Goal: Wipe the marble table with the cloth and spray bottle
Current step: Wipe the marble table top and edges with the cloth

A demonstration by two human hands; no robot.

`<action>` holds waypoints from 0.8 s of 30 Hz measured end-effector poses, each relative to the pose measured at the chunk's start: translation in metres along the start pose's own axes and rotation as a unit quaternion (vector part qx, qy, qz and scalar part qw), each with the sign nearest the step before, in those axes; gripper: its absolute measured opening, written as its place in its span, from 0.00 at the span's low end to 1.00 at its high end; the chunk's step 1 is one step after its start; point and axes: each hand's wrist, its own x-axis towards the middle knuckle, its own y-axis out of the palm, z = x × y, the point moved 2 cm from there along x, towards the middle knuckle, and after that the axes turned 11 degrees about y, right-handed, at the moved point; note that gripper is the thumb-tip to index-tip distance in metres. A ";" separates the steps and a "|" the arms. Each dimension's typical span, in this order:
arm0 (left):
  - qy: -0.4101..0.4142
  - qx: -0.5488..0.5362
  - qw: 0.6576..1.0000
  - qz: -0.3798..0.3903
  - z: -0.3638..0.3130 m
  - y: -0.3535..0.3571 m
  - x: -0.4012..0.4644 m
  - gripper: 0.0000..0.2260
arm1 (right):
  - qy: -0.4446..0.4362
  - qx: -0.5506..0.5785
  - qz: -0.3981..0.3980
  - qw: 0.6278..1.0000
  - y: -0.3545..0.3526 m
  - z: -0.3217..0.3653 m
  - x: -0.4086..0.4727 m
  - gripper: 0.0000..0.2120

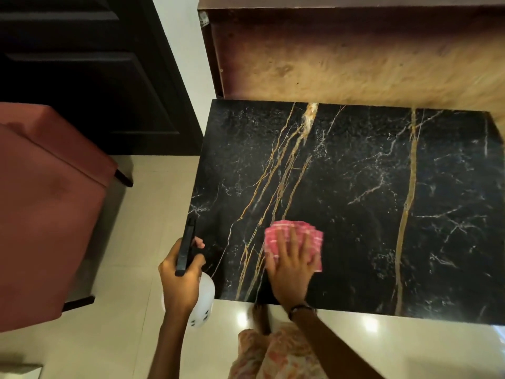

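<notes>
While your right hand [293, 265] lies flat with fingers spread on the pink cloth [293, 242], it presses the cloth onto the black marble table [369, 187] near the front-left part of the top. Your left hand [179, 280] curls round the white spray bottle [203, 302], held just off the table's left front corner, above the pale floor [153, 214]. Its black trigger head [185, 247] points up. A red chair [46, 201] stands well left.
</notes>
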 end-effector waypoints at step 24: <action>0.066 -0.009 0.993 0.096 -0.039 0.066 0.010 0.09 | 0.087 0.015 0.067 0.994 -0.051 -0.090 0.047 0.37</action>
